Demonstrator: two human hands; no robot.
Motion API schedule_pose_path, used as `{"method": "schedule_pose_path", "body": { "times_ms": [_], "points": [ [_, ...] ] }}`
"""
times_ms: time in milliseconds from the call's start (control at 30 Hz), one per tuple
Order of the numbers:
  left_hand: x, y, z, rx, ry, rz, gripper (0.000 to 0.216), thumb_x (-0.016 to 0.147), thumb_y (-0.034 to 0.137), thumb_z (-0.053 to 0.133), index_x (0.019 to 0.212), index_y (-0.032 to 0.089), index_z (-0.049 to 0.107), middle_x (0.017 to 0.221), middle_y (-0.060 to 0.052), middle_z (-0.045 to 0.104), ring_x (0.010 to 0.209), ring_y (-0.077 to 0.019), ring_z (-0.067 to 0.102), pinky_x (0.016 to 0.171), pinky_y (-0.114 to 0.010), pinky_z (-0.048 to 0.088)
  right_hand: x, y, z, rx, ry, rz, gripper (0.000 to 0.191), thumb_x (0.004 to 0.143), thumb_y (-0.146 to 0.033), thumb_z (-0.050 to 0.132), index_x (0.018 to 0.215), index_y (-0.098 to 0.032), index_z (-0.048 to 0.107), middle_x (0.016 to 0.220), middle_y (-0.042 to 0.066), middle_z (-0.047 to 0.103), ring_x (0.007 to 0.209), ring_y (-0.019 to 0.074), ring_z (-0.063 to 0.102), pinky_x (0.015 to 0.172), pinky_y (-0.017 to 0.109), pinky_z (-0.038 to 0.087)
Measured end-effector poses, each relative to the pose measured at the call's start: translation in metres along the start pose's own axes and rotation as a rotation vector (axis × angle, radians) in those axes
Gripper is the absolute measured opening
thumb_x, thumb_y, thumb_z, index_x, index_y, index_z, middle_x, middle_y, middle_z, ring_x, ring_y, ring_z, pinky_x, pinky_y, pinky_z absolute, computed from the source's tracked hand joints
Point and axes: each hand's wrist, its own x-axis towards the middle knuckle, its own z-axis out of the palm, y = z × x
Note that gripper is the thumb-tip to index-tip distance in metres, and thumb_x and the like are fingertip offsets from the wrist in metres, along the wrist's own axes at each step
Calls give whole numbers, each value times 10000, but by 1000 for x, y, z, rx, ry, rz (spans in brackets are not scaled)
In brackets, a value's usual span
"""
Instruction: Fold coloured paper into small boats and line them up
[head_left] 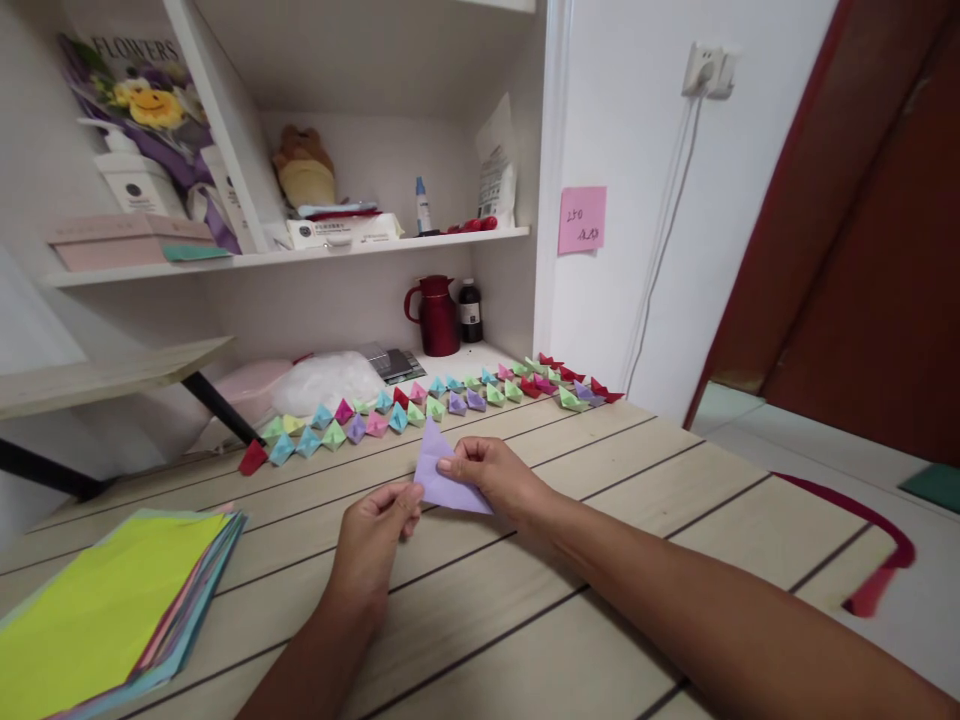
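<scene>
- My left hand [371,545] and right hand [491,475] hold a folded lilac paper [442,475] just above the worktop [600,560].
- The paper is folded into a pointed shape, with its tip up and away from me.
- My right grip pinches the paper's right side, thumb on top and fingers behind it.
- My left grip is pressed together on the paper's lower left edge, with the fingertips curled in at the corner.
- A stack of coloured sheets [105,610], lime green on top, lies on the worktop to my left, well apart from the hands.
- Rows of small folded paper boats [420,405] in green, blue, pink, purple and red run along the far edge of the worktop, just beyond the lilac paper.
- Behind the boats stand a red jug [435,315] and a dark bottle [470,310], side by side in the shelf recess.
- A pink note [581,220] is stuck on the wall to the right of the shelf [300,257].
</scene>
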Motion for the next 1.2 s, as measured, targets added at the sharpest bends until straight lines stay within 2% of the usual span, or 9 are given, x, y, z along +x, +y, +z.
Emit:
{"method": "schedule_pose_path", "body": {
  "times_ms": [167,300,400,467,500,567,667,900,1200],
  "points": [
    [1,0,-2,-2,-4,-11,288,662,411,766,692,134,694,560,33,532,551,-88,411,564,-214,336,3,-4,-5,16,-13,-46,428,696,-556,728,668,-164,558,609,-26,545,558,97,458,592,247,358],
    [2,1,-1,5,10,-15,291,662,411,762,705,130,700,547,35,523,554,-91,419,566,-213,337,2,-8,-9,3,-8,-55,463,785,-623,608,948,-192,651,911,45,639,784,161,575,708,284,419],
    [1,0,-1,15,27,-14,294,662,415,758,716,132,700,535,38,517,551,-95,427,563,-214,339,-2,-8,-9,-14,-73,-36,612,703,-528,746,1221,-255,569,1087,57,625,912,189,596,739,287,438],
    [0,-1,0,41,27,-11,305,658,423,758,739,133,704,536,37,522,543,-96,424,553,-217,334,-3,-6,-8,-21,-122,-4,816,567,-366,870,1291,-262,510,1025,43,646,852,181,612,713,280,449],
    [0,-2,0,61,23,-7,311,654,425,760,745,133,705,540,36,527,537,-95,420,546,-218,330,-4,-4,-7,-18,-142,19,820,515,-299,894,1252,-235,539,953,32,661,792,172,614,690,275,453],
    [-1,-2,1,102,8,4,317,637,426,769,742,134,705,545,33,535,527,-94,412,533,-220,321,-4,-2,-5,-9,-151,67,618,476,-250,892,1034,-161,642,792,11,666,671,146,592,632,263,451],
    [-2,-1,3,127,2,14,320,613,423,784,729,136,704,533,35,530,519,-95,412,529,-222,324,-3,-2,-3,10,-124,102,386,478,-256,877,768,-119,663,687,6,662,594,126,569,584,252,443],
    [-3,2,5,83,57,2,350,622,453,774,743,131,714,536,25,552,509,-97,419,527,-227,343,-1,-4,-2,62,-102,108,401,456,-270,895,765,-116,691,635,8,681,590,141,602,616,274,464],
    [-2,1,6,56,76,3,344,622,462,776,712,137,710,546,20,556,523,-104,443,541,-231,360,3,0,-6,11,-50,68,392,501,-380,878,671,-120,638,566,0,636,514,113,539,541,250,385]
  ]
}}
